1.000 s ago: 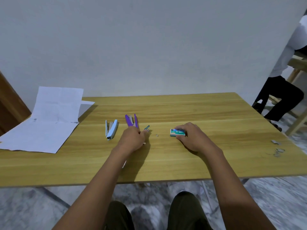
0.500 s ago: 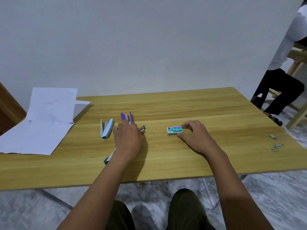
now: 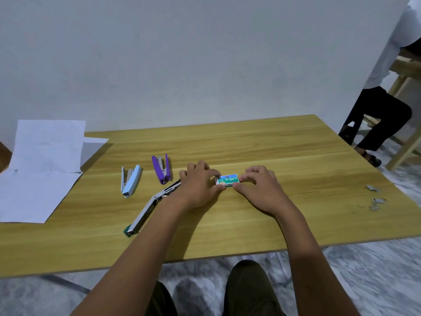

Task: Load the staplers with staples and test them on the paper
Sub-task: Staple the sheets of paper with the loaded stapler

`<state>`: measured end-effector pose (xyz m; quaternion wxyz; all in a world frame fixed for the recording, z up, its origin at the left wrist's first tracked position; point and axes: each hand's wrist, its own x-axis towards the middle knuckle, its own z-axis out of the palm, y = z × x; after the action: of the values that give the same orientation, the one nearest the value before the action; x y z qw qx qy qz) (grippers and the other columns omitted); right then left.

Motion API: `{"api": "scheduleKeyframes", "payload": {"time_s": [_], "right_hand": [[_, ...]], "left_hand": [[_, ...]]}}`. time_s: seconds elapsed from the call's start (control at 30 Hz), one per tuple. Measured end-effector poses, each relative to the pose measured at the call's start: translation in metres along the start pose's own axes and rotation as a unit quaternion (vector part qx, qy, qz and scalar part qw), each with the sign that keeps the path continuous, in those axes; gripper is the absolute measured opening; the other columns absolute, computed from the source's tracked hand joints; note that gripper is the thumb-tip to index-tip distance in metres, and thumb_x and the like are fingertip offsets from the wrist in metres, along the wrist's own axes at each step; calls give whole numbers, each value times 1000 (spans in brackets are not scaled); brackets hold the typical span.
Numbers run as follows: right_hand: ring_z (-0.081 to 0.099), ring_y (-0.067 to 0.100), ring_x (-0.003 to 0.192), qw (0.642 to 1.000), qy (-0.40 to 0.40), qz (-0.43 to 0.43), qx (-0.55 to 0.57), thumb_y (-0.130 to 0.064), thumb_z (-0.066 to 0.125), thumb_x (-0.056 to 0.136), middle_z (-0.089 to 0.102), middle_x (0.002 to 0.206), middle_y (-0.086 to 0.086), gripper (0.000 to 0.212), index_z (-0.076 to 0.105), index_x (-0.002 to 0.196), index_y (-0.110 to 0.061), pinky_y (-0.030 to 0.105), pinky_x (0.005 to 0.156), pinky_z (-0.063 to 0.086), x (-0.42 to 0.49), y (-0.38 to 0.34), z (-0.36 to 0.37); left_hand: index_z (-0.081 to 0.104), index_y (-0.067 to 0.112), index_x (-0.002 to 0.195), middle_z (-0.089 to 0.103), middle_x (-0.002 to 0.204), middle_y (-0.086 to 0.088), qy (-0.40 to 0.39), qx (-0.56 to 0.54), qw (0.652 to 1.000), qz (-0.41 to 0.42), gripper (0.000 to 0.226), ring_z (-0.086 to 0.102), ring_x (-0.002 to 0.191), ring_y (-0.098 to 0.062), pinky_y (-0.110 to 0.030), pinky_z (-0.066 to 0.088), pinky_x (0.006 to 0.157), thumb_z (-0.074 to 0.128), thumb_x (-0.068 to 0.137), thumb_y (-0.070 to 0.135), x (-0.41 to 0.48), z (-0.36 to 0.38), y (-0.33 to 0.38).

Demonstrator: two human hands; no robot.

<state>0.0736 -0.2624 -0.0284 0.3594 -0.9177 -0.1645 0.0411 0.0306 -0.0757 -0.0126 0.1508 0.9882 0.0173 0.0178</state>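
A small green staple box [image 3: 227,180] lies mid-table. My left hand [image 3: 200,187] pinches its left end, and my right hand [image 3: 259,190] pinches its right end. Three staplers lie open to the left: a light blue stapler [image 3: 129,184], a purple stapler [image 3: 161,168], and a long silver stapler with a green end [image 3: 148,209] partly under my left forearm. White paper sheets [image 3: 38,169] lie at the table's left end.
The wooden table [image 3: 227,142] stands against a grey wall. Loose staple strips [image 3: 376,198] lie near its right edge. A person sits on a wooden chair [image 3: 385,110] at the far right. My knees show below the front edge.
My left hand left the staplers and moved right onto the staple box. My right hand shifted to the box's right end. The silver stapler is now uncovered.
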Motion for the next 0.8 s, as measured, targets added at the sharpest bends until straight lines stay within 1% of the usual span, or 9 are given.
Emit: {"api": "scheduleKeyframes", "payload": {"time_s": [0.07,0.13,0.23,0.33,0.4,0.57,0.63,0.7,0.8], "right_hand": [[30,11,134,999,-29,5,-14,-50,62,90,43,138,-13,31,68,115,-33,28,101,21,3,-1,-2],[26,11,136,998,-58,12,-5,-52,60,91,41,140,-14,34,67,118,-33,28,100,18,6,-2,-6],[29,12,137,999,-45,-6,9,-51,62,90,41,141,-10,43,58,129,-34,30,106,21,9,-2,-9],[30,12,136,996,-62,-53,-33,-52,65,88,40,143,-11,48,53,133,-41,31,108,20,12,-5,-9],[29,12,136,993,-80,-66,-64,-53,63,88,42,143,-12,42,59,128,-41,33,109,21,14,-5,-10],[29,12,136,992,-102,-60,-49,-50,65,88,44,141,-11,39,62,124,-37,42,115,30,18,0,-16],[28,12,136,992,-107,-53,-46,-49,66,88,44,141,-10,41,62,126,-36,41,114,32,19,3,-20],[28,12,136,993,-94,-54,-37,-47,67,88,44,139,-9,39,62,126,-36,36,113,32,19,3,-24],[30,10,133,995,-53,-85,-5,-40,68,90,47,134,-8,28,65,118,-38,31,110,30,18,-5,-23]], "left_hand": [[57,34,130,43,125,1,7,-8,1000,5,43,32,117,-20,-33,19,84,55,92,54,0,1,-2],[58,33,130,44,124,1,12,-18,1000,8,42,32,117,-20,-33,19,84,55,93,53,-1,1,-2],[61,33,128,45,122,2,23,-34,999,8,43,33,117,-19,-32,19,85,58,91,53,-3,3,-1],[63,30,127,44,115,5,25,-61,998,12,44,35,114,-17,-31,20,85,62,89,53,-5,4,-2],[64,28,127,48,114,4,18,-75,997,20,45,38,112,-17,-32,24,86,64,88,50,-5,3,-4],[69,25,121,55,103,0,13,-114,993,30,35,50,103,-20,-40,42,91,66,90,41,-8,1,-14],[68,26,122,54,102,2,17,-112,993,26,35,50,103,-19,-38,41,92,65,91,41,-9,2,-13],[66,27,124,53,104,3,19,-102,994,22,36,47,106,-17,-33,34,89,63,92,42,-10,2,-12],[65,28,124,54,105,3,15,-97,995,22,35,46,108,-17,-31,28,86,61,92,42,-11,1,-12]]}}
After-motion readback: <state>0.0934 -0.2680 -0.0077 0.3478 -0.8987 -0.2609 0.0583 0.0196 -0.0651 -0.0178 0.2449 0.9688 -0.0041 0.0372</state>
